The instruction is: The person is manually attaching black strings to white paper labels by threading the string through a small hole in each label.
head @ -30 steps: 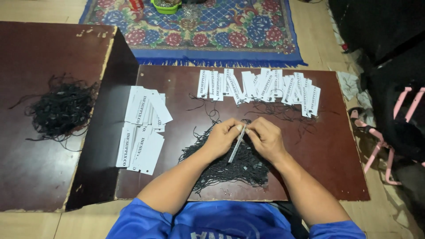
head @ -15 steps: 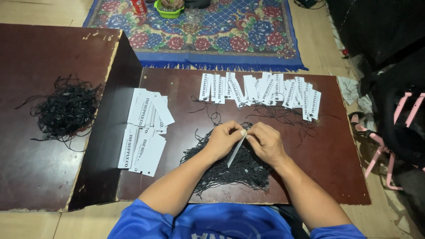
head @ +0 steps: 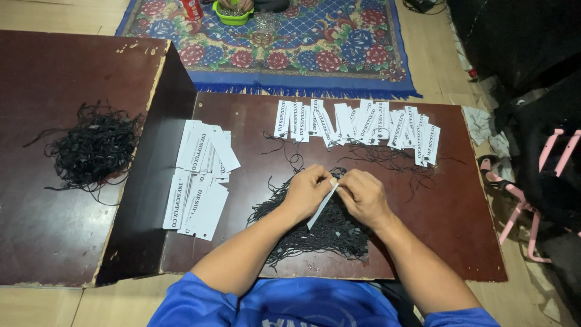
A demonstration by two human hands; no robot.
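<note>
White paper tag is pinched in both grips, left hand and right hand, above black string pile on dark worktop.

Your hands have barely shifted over the last second: both now pinch the top end of the white paper tag closer together, fingertips nearly meeting. The tag hangs a little steeper over the black strings. Your head tilted slightly downward.
</note>
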